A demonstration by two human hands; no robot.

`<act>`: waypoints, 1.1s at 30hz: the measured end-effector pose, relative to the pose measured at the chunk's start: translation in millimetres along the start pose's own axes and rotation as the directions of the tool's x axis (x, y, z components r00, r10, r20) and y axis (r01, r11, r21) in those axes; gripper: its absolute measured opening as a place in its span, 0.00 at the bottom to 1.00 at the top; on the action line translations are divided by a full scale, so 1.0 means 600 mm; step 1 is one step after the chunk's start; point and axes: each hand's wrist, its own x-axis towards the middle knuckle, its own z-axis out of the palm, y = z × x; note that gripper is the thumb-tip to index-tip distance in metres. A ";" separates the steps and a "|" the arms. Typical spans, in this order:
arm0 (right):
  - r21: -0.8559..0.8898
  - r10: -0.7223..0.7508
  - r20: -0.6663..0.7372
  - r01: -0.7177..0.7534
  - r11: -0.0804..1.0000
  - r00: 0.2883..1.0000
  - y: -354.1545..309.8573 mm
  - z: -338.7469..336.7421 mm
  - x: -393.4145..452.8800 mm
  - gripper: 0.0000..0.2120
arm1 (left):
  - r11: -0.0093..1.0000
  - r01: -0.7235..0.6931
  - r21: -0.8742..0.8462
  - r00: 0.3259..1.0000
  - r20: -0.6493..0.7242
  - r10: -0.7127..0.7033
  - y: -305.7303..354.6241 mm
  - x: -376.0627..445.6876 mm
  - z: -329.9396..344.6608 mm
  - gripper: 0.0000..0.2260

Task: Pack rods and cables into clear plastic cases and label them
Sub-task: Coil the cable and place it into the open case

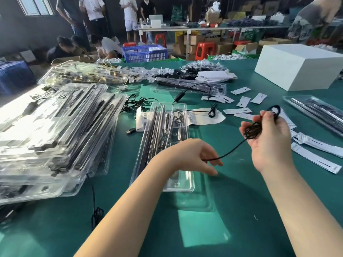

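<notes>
Both hands work over the green bench (241,201) near its front edge. The right hand (267,138) is raised palm-up, its fingers curled round a small coil of thin black cable (252,130); one loop of that coil stands up past the fingertips. A single strand runs down and leftward from the coil to the left hand (200,154), which pinches the strand's free end between thumb and fingers, the other fingers hanging loosely downward.

Under the left hand lies an open clear plastic case (163,145), long and narrow, set lengthwise toward the far edge. It holds several dark metal rods (154,127) along its left side and small metal rings (178,115) in a compartment near its far end. A white barcode label sheet (202,117) sits partly under that far end.

Toward the left edge stands a tall, untidy stack of filled clear cases (55,136). Loose black cables with a USB plug (130,131) lie between the stack and the open case. Small white label slips (243,102) are scattered toward the right edge, and a large white box (300,65) sits at the far right corner. Beyond the bench several people stand or crouch among cardboard boxes and a blue plastic crate (144,52).
</notes>
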 end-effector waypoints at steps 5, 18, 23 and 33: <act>0.259 0.200 0.084 -0.215 0.942 0.976 -0.018 -0.013 0.015 0.11 | 0.973 -0.035 -0.230 0.937 -0.345 -0.048 -0.029 0.014 0.011 0.06; -0.679 0.093 0.508 0.331 0.656 0.857 0.115 0.026 -0.064 0.08 | 0.720 -0.056 -0.692 0.839 -0.423 -0.341 -0.055 0.028 0.019 0.16; -0.697 0.000 0.504 0.406 0.591 0.864 0.122 0.031 -0.063 0.08 | 0.704 -0.028 -0.709 0.897 -0.329 -0.295 -0.054 0.021 0.013 0.16; -0.640 -0.036 0.484 0.381 0.668 0.874 0.122 0.018 -0.053 0.06 | 0.746 -0.080 -0.661 0.792 -0.497 -0.356 -0.057 0.024 0.019 0.09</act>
